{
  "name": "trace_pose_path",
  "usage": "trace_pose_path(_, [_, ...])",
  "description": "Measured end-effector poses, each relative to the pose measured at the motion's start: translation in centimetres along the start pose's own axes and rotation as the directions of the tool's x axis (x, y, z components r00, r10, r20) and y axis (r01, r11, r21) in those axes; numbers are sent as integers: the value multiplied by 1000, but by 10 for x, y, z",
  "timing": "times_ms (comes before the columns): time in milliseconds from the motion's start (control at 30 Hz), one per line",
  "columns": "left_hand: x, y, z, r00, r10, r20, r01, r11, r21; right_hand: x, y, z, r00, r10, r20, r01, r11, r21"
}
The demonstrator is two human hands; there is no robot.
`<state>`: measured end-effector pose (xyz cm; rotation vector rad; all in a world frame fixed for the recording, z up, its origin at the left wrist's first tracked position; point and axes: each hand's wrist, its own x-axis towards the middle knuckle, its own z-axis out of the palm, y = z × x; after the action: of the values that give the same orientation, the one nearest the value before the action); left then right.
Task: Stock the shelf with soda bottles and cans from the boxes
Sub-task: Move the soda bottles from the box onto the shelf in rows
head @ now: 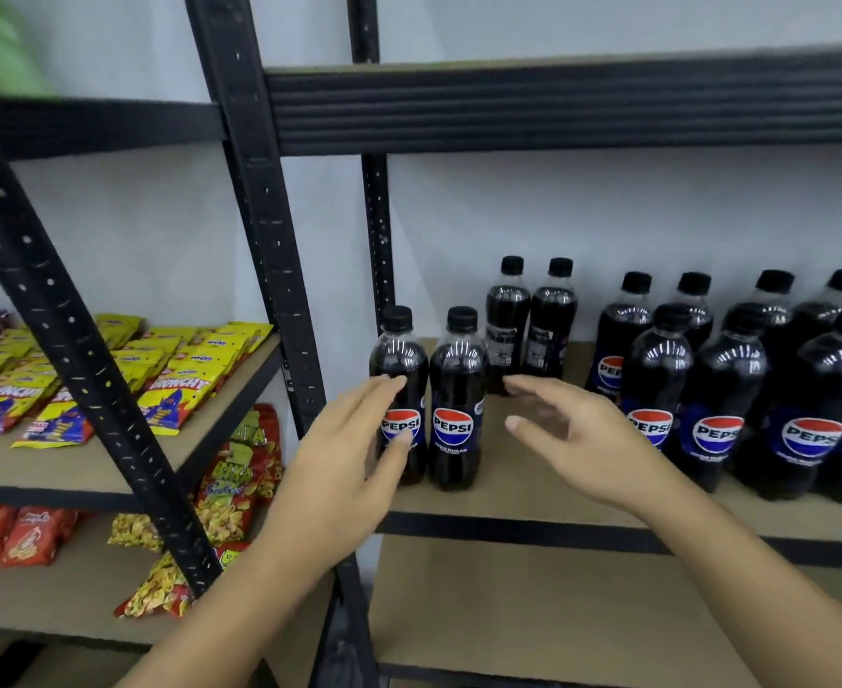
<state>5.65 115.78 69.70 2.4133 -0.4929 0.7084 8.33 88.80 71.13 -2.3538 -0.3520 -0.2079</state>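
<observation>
Right rack, wooden shelf board (518,469): two small Pepsi bottles (456,399) upright front left, side by side. Two more small bottles (507,325) behind, near the wall. Larger Pepsi bottles (717,389) clustered right. Left rack shelf (111,464): yellow snack packs (180,384) lying flat.

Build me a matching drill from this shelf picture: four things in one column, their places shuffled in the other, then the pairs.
Things
1. left hand
2. right hand
3. yellow snack packs
4. red snack bags

Places
A. lower board of the left rack
B. over bare shelf board, right of the second Pepsi bottle
C. at the leftmost Pepsi bottle
D. upper board of the left rack

Pairs: 1-C, 2-B, 3-D, 4-A
</observation>
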Motion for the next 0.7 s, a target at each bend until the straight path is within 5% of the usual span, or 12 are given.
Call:
trace_pose_path(267, [100,42,-26,969,216,123,-230,967,114,27,-32,-79,996,-82,25,86,929,-359])
trace_pose_path(700, [239,72,13,845,66,531,-274,906,324,112,-22,-136,993,50,111,22,824,-566])
